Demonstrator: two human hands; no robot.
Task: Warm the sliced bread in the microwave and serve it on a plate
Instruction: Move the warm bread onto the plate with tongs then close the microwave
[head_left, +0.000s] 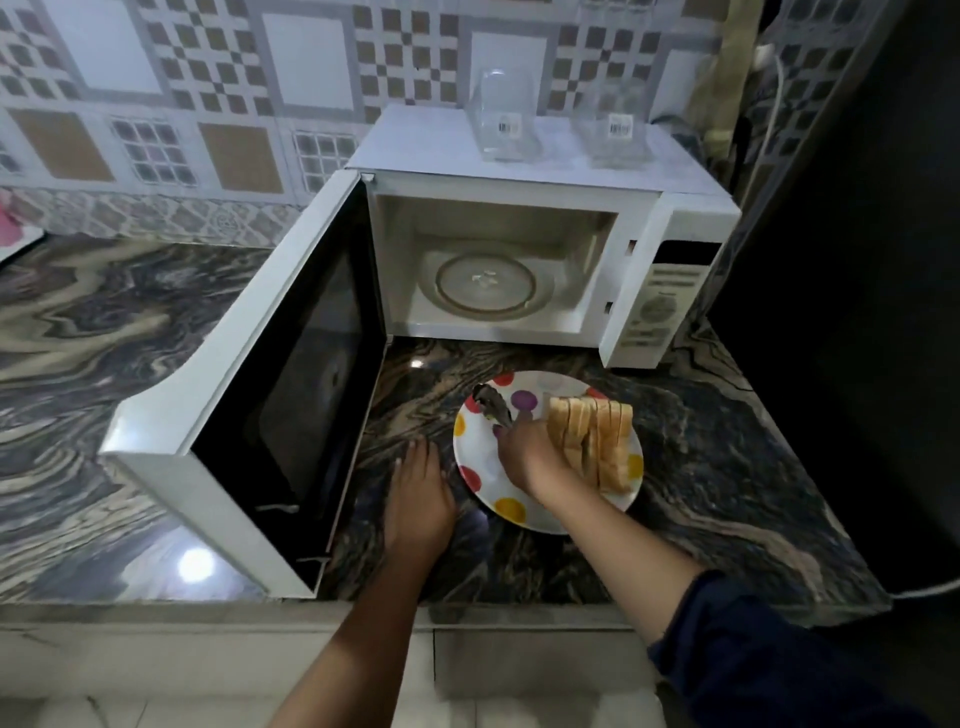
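A white plate (483, 467) with coloured dots lies on the dark marble counter in front of the microwave (519, 161). Several bread slices (608, 436) stand in a row on the plate's right half. My right hand (524, 452) rests over the plate and grips metal tongs (491, 405), whose tips point to the plate's far left rim. My left hand (418, 499) lies flat on the counter just left of the plate, fingers together, holding nothing. The microwave door (291, 395) hangs wide open to the left. Its glass turntable (485, 283) is bare.
Two clear plastic containers (501, 117) (618, 127) stand on top of the microwave. A dark tall surface (857, 312) closes off the right side. The open door blocks the counter to the left of my hands. The counter's front edge (467, 616) runs below my wrists.
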